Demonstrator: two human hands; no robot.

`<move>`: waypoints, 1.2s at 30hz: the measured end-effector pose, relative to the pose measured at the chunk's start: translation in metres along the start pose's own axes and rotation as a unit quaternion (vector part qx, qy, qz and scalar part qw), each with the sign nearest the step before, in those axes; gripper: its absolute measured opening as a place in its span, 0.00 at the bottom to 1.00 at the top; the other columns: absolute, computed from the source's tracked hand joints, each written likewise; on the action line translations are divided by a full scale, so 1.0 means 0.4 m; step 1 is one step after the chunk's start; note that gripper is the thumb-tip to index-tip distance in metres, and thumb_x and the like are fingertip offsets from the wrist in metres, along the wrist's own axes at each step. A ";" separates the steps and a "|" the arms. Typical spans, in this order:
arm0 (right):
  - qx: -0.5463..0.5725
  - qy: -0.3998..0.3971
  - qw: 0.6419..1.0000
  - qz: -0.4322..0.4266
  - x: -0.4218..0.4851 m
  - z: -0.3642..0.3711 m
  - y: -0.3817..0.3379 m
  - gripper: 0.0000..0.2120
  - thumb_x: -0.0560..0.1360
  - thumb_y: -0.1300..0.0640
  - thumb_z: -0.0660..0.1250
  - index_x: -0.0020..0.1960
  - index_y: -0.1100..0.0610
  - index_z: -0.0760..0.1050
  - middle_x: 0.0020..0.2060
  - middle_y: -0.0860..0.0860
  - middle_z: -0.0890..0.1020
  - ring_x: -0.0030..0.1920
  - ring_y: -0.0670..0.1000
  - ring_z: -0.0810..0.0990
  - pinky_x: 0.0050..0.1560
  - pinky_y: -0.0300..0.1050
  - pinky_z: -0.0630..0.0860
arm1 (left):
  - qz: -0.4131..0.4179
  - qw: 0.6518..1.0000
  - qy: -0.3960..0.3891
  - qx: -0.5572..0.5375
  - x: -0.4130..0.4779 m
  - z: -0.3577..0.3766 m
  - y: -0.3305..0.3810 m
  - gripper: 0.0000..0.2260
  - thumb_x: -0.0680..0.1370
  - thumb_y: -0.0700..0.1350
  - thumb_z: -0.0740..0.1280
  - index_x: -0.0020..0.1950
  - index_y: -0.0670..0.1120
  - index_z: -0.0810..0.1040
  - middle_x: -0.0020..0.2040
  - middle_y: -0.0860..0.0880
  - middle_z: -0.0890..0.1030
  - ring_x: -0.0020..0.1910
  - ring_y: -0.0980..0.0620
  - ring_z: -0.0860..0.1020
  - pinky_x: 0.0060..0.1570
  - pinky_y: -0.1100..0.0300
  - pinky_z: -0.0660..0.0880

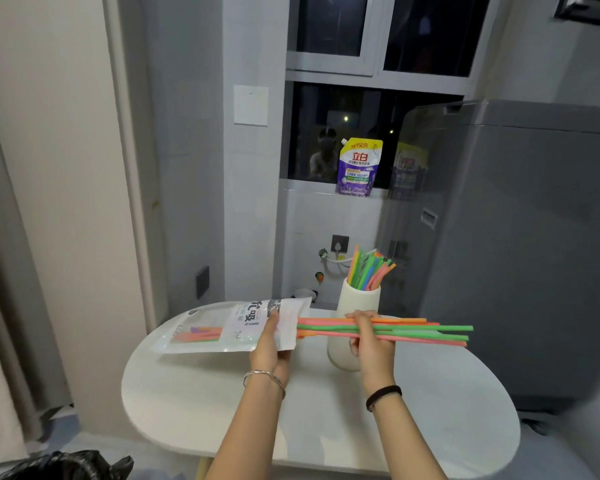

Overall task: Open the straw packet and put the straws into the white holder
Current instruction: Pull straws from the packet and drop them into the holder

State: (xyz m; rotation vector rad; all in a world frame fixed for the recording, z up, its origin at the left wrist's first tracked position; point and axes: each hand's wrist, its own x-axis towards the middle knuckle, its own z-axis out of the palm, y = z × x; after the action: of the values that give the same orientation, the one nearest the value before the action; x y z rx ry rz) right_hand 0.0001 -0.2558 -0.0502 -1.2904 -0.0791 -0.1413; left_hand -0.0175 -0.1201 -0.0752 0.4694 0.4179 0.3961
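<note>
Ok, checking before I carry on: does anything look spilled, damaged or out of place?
Nothing stands out: the white holder stands upright on the table, the left hand holds the packet, the right hand grips a straw bundle, none dropped.

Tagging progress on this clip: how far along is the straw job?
Done: straw packet is open, and a bunch of straws stands in the white holder. In hand: left hand holds the packet near its mouth; right hand grips a level bundle of straws beside that mouth. Left: that bundle and the straws visible inside the packet.
</note>
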 end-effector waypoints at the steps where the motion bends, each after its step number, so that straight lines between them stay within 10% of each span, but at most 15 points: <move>1: 0.018 0.013 1.000 0.000 0.007 -0.009 -0.007 0.12 0.75 0.62 0.64 0.33 0.56 0.76 0.26 0.49 0.70 0.27 0.47 0.66 0.23 0.33 0.63 | 0.001 1.000 0.001 -0.012 0.005 -0.004 0.008 0.21 0.78 0.42 0.67 0.71 0.41 0.71 0.63 0.45 0.78 0.49 0.51 0.79 0.38 0.61 0.81; 11: -0.029 -0.037 0.999 0.021 0.003 0.004 0.014 0.07 0.76 0.59 0.65 0.40 0.59 0.76 0.27 0.52 0.68 0.21 0.43 0.65 0.22 0.32 0.63 | -0.019 0.995 -0.011 0.099 0.005 0.010 -0.022 0.22 0.78 0.39 0.67 0.71 0.36 0.70 0.69 0.39 0.75 0.58 0.43 0.75 0.62 0.44 0.72; 21: -0.097 0.016 0.994 -0.039 0.094 -0.045 -0.050 0.15 0.77 0.53 0.63 0.32 0.52 0.74 0.21 0.44 0.73 0.24 0.45 0.71 0.26 0.36 0.67 | -0.040 0.998 0.015 0.055 0.001 0.016 -0.013 0.21 0.78 0.40 0.66 0.71 0.39 0.70 0.65 0.43 0.77 0.57 0.45 0.76 0.31 0.60 0.81; 30: -0.261 -0.014 0.956 -0.131 0.312 -0.045 -0.221 0.14 0.77 0.51 0.61 0.42 0.61 0.78 0.33 0.50 0.80 0.34 0.46 0.78 0.33 0.37 0.71 | -0.028 0.999 0.006 0.036 0.049 0.034 -0.011 0.21 0.79 0.42 0.66 0.71 0.40 0.71 0.62 0.45 0.78 0.58 0.45 0.78 0.38 0.60 0.81; 36: -0.386 -0.053 0.910 -0.140 0.359 -0.001 -0.222 0.17 0.77 0.50 0.61 0.41 0.64 0.75 0.36 0.63 0.80 0.42 0.63 0.81 0.41 0.49 0.78 | -0.035 0.999 0.017 0.037 0.069 0.022 -0.018 0.21 0.79 0.43 0.65 0.72 0.39 0.69 0.63 0.41 0.77 0.62 0.39 0.75 0.30 0.66 0.79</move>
State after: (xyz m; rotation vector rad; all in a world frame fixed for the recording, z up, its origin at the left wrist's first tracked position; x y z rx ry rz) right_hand 0.1287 -0.2889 0.0537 -2.0789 -0.3271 -0.3751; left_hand 0.0118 -0.1167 -0.0797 0.5190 0.4822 0.3211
